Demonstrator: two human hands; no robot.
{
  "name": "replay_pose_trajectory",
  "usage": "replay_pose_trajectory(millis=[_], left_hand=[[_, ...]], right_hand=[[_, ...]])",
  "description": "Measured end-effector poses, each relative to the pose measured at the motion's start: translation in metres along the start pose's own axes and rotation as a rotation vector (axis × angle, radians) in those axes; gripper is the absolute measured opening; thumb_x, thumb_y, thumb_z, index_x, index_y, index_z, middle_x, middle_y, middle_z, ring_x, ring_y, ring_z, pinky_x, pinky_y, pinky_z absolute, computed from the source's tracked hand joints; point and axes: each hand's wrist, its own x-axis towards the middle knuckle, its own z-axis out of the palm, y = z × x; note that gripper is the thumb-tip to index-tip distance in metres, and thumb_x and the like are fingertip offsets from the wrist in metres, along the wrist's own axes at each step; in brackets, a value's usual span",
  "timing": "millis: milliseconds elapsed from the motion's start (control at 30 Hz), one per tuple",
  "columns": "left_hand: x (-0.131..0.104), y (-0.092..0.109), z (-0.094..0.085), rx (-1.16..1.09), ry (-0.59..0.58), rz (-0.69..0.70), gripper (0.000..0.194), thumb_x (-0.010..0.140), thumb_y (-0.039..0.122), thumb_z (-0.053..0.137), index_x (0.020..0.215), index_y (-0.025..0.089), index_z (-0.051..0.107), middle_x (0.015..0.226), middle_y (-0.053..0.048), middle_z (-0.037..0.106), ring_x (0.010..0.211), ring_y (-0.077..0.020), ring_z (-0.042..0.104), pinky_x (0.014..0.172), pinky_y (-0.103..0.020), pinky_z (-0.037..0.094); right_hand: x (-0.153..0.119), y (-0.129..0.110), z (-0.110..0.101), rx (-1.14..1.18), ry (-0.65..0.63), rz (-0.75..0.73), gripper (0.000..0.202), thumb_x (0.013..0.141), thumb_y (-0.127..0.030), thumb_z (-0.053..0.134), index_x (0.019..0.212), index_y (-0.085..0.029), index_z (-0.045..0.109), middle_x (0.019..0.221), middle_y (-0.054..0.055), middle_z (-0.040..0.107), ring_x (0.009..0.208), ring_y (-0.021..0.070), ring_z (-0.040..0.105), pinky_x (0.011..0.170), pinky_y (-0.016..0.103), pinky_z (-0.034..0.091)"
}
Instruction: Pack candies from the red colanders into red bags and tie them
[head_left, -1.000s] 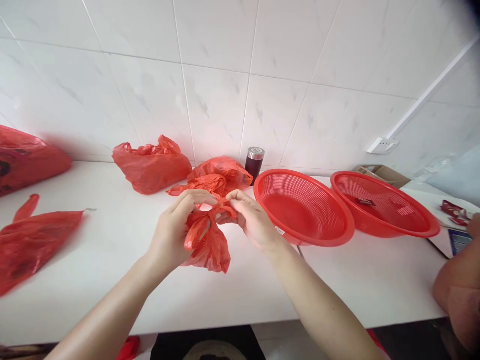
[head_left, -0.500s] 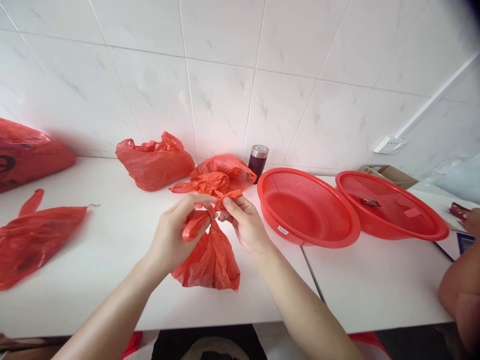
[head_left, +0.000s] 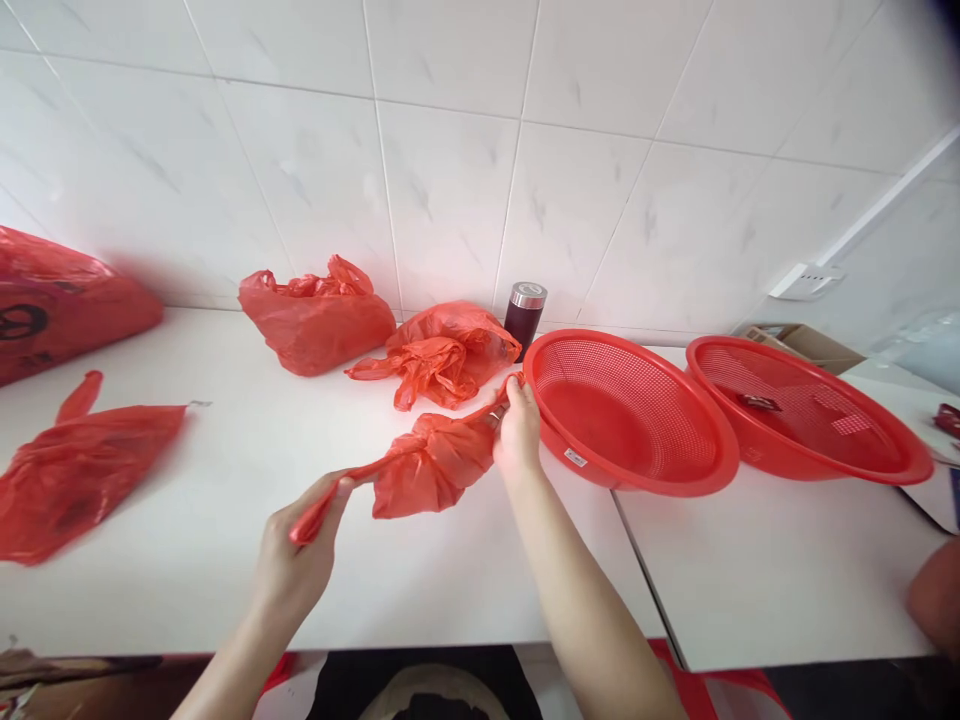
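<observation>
A red plastic bag (head_left: 431, 465) hangs between my two hands, just above or touching the white table; I cannot tell which. My left hand (head_left: 304, 545) is closed around one twisted handle, its end sticking out past the fingers. The other handle is gripped by my right hand (head_left: 517, 425), close to the rim of the nearer red basket. Both handles are stretched out sideways from the bag's gathered top. What the bag contains is hidden. Behind it lies a crumpled red bag (head_left: 450, 350), with a fuller red bag (head_left: 319, 325) to its left.
Two red perforated baskets stand on the right, a nearer one (head_left: 555, 440) and a farther one (head_left: 810, 465) with a small dark packet (head_left: 759, 402). A dark tumbler (head_left: 523, 325) stands by the tiled wall. More red bags (head_left: 82, 480) lie left. Another person's arm (head_left: 934, 600) shows at right.
My hands have moved apart, left hand down and to the left, right hand slightly up and right. The bag's handles are now pulled taut and its top is drawn tight.
</observation>
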Motion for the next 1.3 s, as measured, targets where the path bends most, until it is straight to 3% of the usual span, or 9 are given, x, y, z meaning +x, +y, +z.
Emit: replay_pose_trajectory(millis=[67, 200, 333, 600, 800, 900, 1067, 1167, 1300], left_hand=[[0.001, -0.004, 0.008, -0.079, 0.038, -0.047, 0.042, 0.094, 0.054, 0.042, 0.103, 0.024, 0.070, 0.078, -0.002, 0.070, 0.073, -0.0208, 0.065, 0.065, -0.028, 0.051], [0.018, -0.009, 0.043, -0.162, 0.118, 0.062, 0.038, 0.099, 0.046, 0.031, 0.106, 0.021, 0.059, 0.120, -0.009, 0.061, 0.111, -0.0222, 0.058, 0.098, -0.035, 0.044], [0.041, -0.018, 0.070, -0.050, 0.132, 0.049, 0.033, 0.098, 0.044, 0.033, 0.100, 0.022, 0.057, 0.121, -0.010, 0.055, 0.109, -0.0240, 0.056, 0.094, -0.038, 0.044], [0.066, -0.021, 0.055, 0.025, -0.032, 0.030, 0.027, 0.093, 0.042, 0.038, 0.090, 0.025, 0.058, 0.089, -0.001, 0.068, 0.080, -0.0193, 0.061, 0.079, -0.029, 0.045], [0.085, -0.021, 0.042, 0.036, -0.116, -0.065, 0.035, 0.088, 0.048, 0.043, 0.079, 0.022, 0.064, 0.075, -0.001, 0.068, 0.070, -0.0198, 0.060, 0.067, -0.028, 0.047], [0.092, -0.021, 0.043, 0.025, -0.131, -0.080, 0.037, 0.088, 0.050, 0.041, 0.083, 0.022, 0.065, 0.081, -0.002, 0.070, 0.072, -0.0196, 0.061, 0.064, -0.026, 0.046], [0.087, -0.018, 0.049, 0.018, -0.110, -0.069, 0.034, 0.091, 0.051, 0.040, 0.092, 0.025, 0.063, 0.086, -0.001, 0.069, 0.075, -0.0188, 0.061, 0.065, -0.026, 0.045], [0.081, -0.017, 0.051, 0.031, -0.118, -0.065, 0.032, 0.092, 0.050, 0.041, 0.092, 0.026, 0.062, 0.084, 0.000, 0.069, 0.071, -0.0182, 0.060, 0.065, -0.026, 0.045], [0.076, -0.017, 0.052, 0.039, -0.118, -0.065, 0.031, 0.091, 0.048, 0.043, 0.091, 0.025, 0.065, 0.084, 0.000, 0.070, 0.071, -0.0183, 0.060, 0.065, -0.026, 0.046]], right_hand=[[-0.008, 0.013, 0.000, -0.233, -0.046, -0.071, 0.027, 0.091, -0.052, 0.044, 0.099, -0.026, 0.049, 0.091, 0.002, 0.058, 0.073, 0.0152, 0.057, 0.065, 0.028, 0.048], [-0.033, 0.044, 0.002, -0.814, -0.176, -0.295, 0.035, 0.098, -0.049, 0.027, 0.105, -0.027, 0.052, 0.095, 0.004, 0.063, 0.087, 0.0200, 0.059, 0.079, 0.032, 0.043], [-0.037, 0.065, -0.002, -1.019, -0.280, -0.353, 0.033, 0.100, -0.043, 0.026, 0.102, -0.026, 0.055, 0.103, 0.006, 0.065, 0.091, 0.0213, 0.060, 0.078, 0.031, 0.040], [0.003, 0.057, -0.018, -0.962, -0.274, -0.264, 0.029, 0.097, -0.047, 0.033, 0.088, -0.026, 0.051, 0.073, 0.001, 0.057, 0.069, 0.0196, 0.052, 0.067, 0.029, 0.038], [0.026, 0.056, -0.026, -0.874, -0.282, -0.164, 0.030, 0.096, -0.046, 0.031, 0.085, -0.023, 0.048, 0.080, 0.001, 0.058, 0.074, 0.0168, 0.052, 0.069, 0.028, 0.040], [0.025, 0.056, -0.028, -0.869, -0.363, -0.091, 0.031, 0.092, -0.051, 0.041, 0.084, -0.023, 0.051, 0.077, 0.000, 0.059, 0.072, 0.0167, 0.054, 0.069, 0.028, 0.041], [0.012, 0.050, -0.028, -0.839, -0.583, 0.042, 0.044, 0.070, -0.048, 0.075, 0.102, -0.024, 0.057, 0.087, -0.001, 0.064, 0.078, 0.0165, 0.059, 0.072, 0.028, 0.045], [0.006, 0.050, -0.028, -0.770, -0.697, 0.091, 0.045, 0.069, -0.041, 0.078, 0.104, -0.025, 0.056, 0.087, -0.003, 0.063, 0.079, 0.0149, 0.058, 0.073, 0.028, 0.046], [0.003, 0.051, -0.032, -0.725, -0.696, 0.076, 0.039, 0.072, -0.034, 0.074, 0.105, -0.026, 0.054, 0.078, -0.006, 0.058, 0.073, 0.0133, 0.056, 0.073, 0.027, 0.046]])
